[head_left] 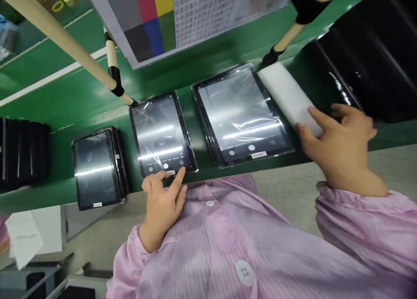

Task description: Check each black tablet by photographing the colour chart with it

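My left hand (163, 199) reaches up to the near edge of a tablet (159, 131). Its index finger is stretched out beside a round icon at the screen's lower right corner, and the hand holds nothing. The lit screen shows a camera-like layout with a white round button. On the right, my right hand (342, 144) has its thumb and index finger around the near end of a white, foam-like block (289, 94). Between the hands lies a second, larger-looking tablet (241, 112) in clear film, its screen also lit, apparently on top of another.
Left of the tablets is a small stack of dark-screened tablets (96, 168), then a row of black items (24, 153). Black glossy things (368, 55) fill the right end. Behind stand a colour chart (153, 21) and beige tubes (71, 47) on the green bench (202, 160).
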A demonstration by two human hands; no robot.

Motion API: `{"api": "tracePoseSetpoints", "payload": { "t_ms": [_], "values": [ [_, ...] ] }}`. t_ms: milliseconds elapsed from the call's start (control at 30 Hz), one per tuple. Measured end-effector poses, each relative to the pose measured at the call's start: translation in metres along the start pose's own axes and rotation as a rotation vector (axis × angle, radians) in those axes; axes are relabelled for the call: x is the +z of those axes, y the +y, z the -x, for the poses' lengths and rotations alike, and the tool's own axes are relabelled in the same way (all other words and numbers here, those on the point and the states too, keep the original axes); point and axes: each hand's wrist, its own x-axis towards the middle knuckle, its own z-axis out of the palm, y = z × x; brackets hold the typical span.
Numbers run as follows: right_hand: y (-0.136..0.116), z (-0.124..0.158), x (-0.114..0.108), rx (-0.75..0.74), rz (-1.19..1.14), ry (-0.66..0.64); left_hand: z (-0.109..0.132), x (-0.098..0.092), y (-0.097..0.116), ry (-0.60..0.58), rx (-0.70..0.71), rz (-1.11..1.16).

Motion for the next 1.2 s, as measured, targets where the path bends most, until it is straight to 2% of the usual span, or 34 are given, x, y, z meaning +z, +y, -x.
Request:
{"api": "tracePoseSetpoints", "payload": {
  "t_ms": [67,133,200,300,367,433,500,533,667,800,900,1000,1033,1100,1200],
  "values": [
    [-0.016,0.004,-0.006,0.035,-0.209,0.027,-0.001,0.005,0.0,-0.023,-0.005,-0.035],
    [-0.033,0.007,-0.015,0.131,-0.513,-0.11,-0.001,0.007,-0.003,-0.063,-0.011,-0.06],
    [-0.049,0.009,-0.023,0.307,-0.816,-0.291,0.001,0.005,-0.015,-0.062,-0.015,-0.047],
    [-0.061,0.009,-0.028,0.448,-1.079,-0.426,0.002,0.004,-0.05,0.008,-0.16,-0.001],
    [-0.064,0.01,-0.03,0.43,-1.148,-0.464,-0.002,0.004,-0.076,-0.032,-0.343,0.127],
    [-0.065,0.01,-0.032,0.384,-1.179,-0.482,-0.007,0.003,-0.096,-0.162,-0.512,0.312],
    [-0.065,0.012,-0.033,0.353,-1.181,-0.482,-0.01,0.0,-0.106,-0.257,-0.634,0.437],
    [-0.065,0.012,-0.033,0.343,-1.175,-0.479,-0.01,-0.002,-0.109,-0.26,-0.679,0.469],
    [-0.064,0.013,-0.032,0.362,-1.152,-0.425,-0.013,-0.011,-0.113,-0.169,-0.801,0.608],
    [-0.064,0.011,-0.034,0.395,-1.09,-0.332,-0.026,-0.013,-0.116,0.072,-0.962,1.053],
    [-0.07,0.01,-0.041,0.316,-0.98,-0.209,-0.042,-0.013,-0.115,0.21,-1.05,1.257],
    [-0.086,0.01,-0.052,0.138,-0.775,-0.018,-0.054,-0.017,-0.11,0.201,-1.016,1.29],
    [-0.094,0.01,-0.056,0.073,-0.727,0.01,-0.056,-0.018,-0.107,0.191,-0.997,1.314],
    [-0.113,0.012,-0.061,-0.046,-0.717,-0.037,-0.056,-0.022,-0.1,0.203,-0.957,1.357],
    [-0.147,0.02,-0.064,-0.279,-0.798,-0.219,-0.05,-0.025,-0.084,0.302,-0.905,1.371]
  ]
}}
